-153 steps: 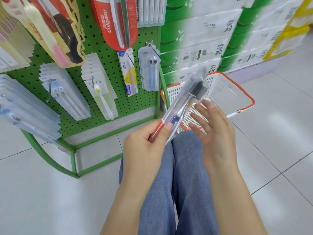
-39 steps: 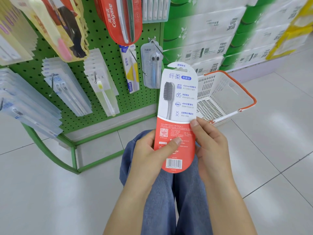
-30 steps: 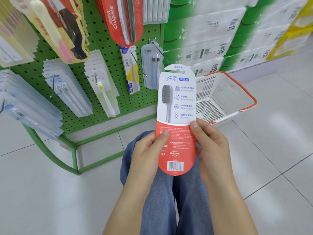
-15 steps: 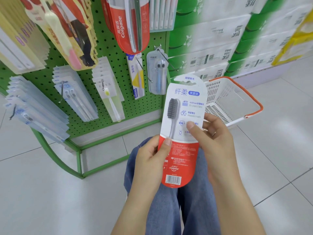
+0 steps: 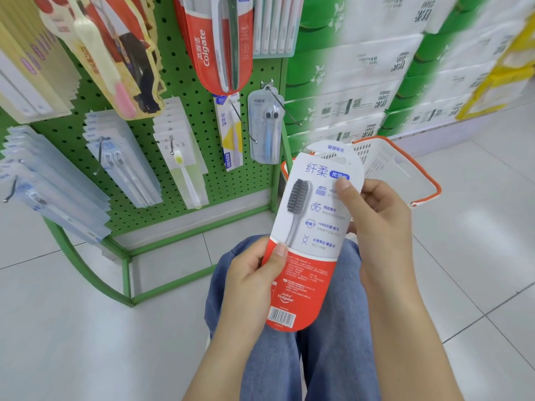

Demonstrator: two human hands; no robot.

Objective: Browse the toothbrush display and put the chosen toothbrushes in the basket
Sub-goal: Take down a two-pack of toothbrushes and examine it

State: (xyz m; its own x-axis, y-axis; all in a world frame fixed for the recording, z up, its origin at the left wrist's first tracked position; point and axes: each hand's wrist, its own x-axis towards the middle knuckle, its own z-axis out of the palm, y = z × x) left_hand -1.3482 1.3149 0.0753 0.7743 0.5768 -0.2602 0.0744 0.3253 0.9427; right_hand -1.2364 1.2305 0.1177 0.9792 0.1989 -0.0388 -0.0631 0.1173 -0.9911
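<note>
- Step: inspecting toothbrush pack (image 5: 312,241), back side up, held over the lap.
- left hand (image 5: 252,285) pinches its lower left edge; right hand (image 5: 373,215) pinches the upper right edge.
- Next, likely: carry it right-forward and drop into the white basket (image 5: 385,157), just behind the pack.
- Basket sits on the tiled floor (image 5: 72,328) beside the green pegboard rack (image 5: 188,82); tissue packs (image 5: 362,82) are stacked behind.

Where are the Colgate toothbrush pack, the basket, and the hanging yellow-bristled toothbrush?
Colgate toothbrush pack (image 5: 315,227), head view, printed back card.
basket (image 5: 434,185), head view, orange rim, right side.
yellow-bristled toothbrush (image 5: 179,157), head view, its bristle head.
</note>
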